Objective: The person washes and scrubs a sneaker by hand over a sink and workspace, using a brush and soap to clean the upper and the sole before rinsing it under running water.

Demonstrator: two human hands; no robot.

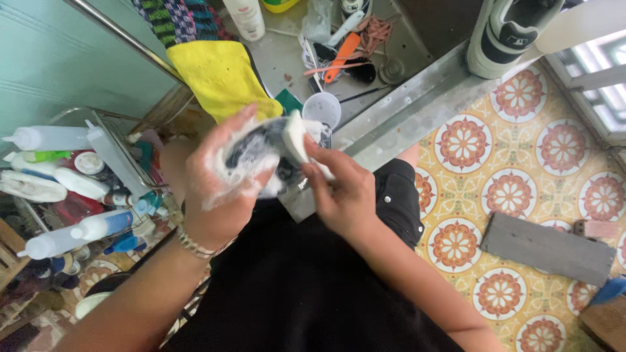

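Note:
My left hand (215, 186) is covered in white foam and grips a dark, soapy shoe (257, 153) held up over my lap. My right hand (342, 192) pinches a small white sponge-like block (295, 135) and presses it against the shoe's side. Much of the shoe is hidden by foam and my fingers. A metal bracelet (195, 246) sits on my left wrist.
A metal work surface (391, 117) ahead holds a yellow cloth (222, 75), a white cup (322, 107), brushes with an orange handle (342, 55) and a white bottle (246, 16). A white-and-black sneaker (508, 32) stands on its edge. A wire rack of squeeze bottles (78, 189) is at left. A grey board (548, 248) lies on the patterned floor tiles.

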